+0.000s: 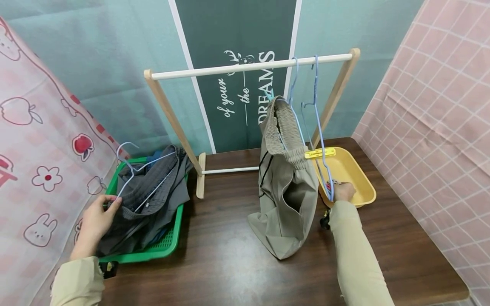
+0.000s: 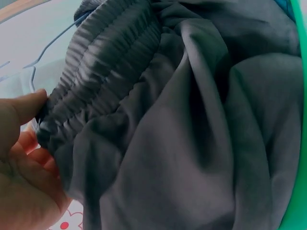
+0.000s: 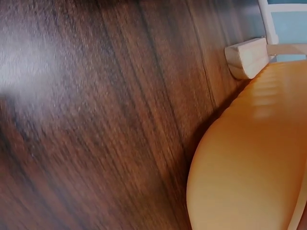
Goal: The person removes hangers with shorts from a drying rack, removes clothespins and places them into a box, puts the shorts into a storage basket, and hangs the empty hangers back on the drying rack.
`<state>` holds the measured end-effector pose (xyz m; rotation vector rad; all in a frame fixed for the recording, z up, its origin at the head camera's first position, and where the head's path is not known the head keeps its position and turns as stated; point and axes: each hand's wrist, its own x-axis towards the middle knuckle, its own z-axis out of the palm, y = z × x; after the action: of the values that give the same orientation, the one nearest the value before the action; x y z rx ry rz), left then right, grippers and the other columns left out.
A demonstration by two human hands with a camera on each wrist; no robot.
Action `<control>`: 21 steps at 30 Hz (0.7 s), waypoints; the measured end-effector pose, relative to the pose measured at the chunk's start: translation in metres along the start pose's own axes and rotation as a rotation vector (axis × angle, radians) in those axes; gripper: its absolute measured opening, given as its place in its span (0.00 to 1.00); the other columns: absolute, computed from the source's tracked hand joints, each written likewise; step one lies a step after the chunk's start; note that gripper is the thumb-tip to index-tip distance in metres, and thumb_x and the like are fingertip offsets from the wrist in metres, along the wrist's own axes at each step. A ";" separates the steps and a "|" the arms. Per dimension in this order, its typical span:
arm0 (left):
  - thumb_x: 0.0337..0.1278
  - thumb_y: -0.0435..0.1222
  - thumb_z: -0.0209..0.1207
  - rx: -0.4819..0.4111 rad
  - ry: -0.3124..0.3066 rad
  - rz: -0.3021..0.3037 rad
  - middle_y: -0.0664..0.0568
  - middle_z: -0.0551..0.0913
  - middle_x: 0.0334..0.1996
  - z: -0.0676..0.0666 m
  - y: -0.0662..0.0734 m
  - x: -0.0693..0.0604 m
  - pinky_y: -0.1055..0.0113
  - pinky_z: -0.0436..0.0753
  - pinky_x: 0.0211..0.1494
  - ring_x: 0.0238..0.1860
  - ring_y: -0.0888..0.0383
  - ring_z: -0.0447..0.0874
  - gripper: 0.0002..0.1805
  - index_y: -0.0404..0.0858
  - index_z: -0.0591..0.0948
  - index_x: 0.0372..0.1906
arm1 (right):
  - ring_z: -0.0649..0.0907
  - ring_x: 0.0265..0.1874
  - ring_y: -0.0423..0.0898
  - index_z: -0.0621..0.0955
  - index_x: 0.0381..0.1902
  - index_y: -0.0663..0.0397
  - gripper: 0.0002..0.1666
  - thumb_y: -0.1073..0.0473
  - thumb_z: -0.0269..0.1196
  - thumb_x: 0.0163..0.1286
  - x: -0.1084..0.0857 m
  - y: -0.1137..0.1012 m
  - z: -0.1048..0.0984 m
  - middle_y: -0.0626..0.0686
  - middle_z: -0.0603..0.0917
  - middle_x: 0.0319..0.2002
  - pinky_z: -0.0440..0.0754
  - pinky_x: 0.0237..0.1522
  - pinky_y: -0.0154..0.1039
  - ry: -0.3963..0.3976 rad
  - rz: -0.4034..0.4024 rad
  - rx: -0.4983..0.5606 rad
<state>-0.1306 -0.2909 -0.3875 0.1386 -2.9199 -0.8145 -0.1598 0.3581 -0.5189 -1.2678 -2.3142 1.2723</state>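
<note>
My left hand (image 1: pixel 97 219) pinches the gathered waistband of dark grey trousers (image 2: pixel 158 129) between thumb and fingers. A pale blue hanger (image 1: pixel 133 170) lies inside that waistband, its hook standing up. The trousers lie in a green basket (image 1: pixel 168 250). My right hand (image 1: pixel 346 192) reaches into a yellow basin (image 1: pixel 360 178) at the right, near small red and metallic items. A blue hanger partly covers its fingers, so their grip is unclear. The right wrist view shows the basin's outer side and the table, not the hand.
A rack with a white rail (image 1: pixel 245 68) and wooden legs stands on the brown table (image 1: pixel 222 263). Khaki trousers (image 1: pixel 283 204) hang from it on a hanger, a yellow clip (image 1: pixel 320 153) at the waistband. A bare blue hanger (image 1: pixel 321 131) hangs to their right.
</note>
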 end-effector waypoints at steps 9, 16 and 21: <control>0.71 0.36 0.46 -0.056 0.086 -0.005 0.28 0.75 0.47 0.004 0.003 0.003 0.49 0.68 0.47 0.47 0.36 0.73 0.17 0.28 0.72 0.54 | 0.69 0.57 0.69 0.73 0.53 0.81 0.33 0.56 0.61 0.58 0.002 0.002 -0.004 0.76 0.73 0.54 0.67 0.64 0.55 -0.024 0.017 -0.029; 0.69 0.35 0.48 -0.071 0.130 -0.041 0.33 0.77 0.44 0.005 0.008 0.006 0.66 0.66 0.44 0.36 0.64 0.70 0.15 0.28 0.74 0.53 | 0.70 0.55 0.70 0.72 0.53 0.81 0.34 0.54 0.60 0.59 0.003 -0.001 -0.008 0.78 0.70 0.56 0.70 0.61 0.57 -0.081 0.040 -0.090; 0.71 0.33 0.43 -0.112 0.114 -0.082 0.28 0.74 0.47 0.006 0.010 0.007 0.53 0.66 0.49 0.47 0.40 0.70 0.18 0.26 0.70 0.57 | 0.68 0.60 0.71 0.69 0.61 0.76 0.34 0.60 0.56 0.59 0.003 -0.006 -0.015 0.76 0.68 0.61 0.66 0.66 0.55 -0.091 0.041 -0.086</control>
<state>-0.1385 -0.2794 -0.3871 0.2874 -2.7707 -0.9476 -0.1575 0.3672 -0.5058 -1.3172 -2.4423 1.2816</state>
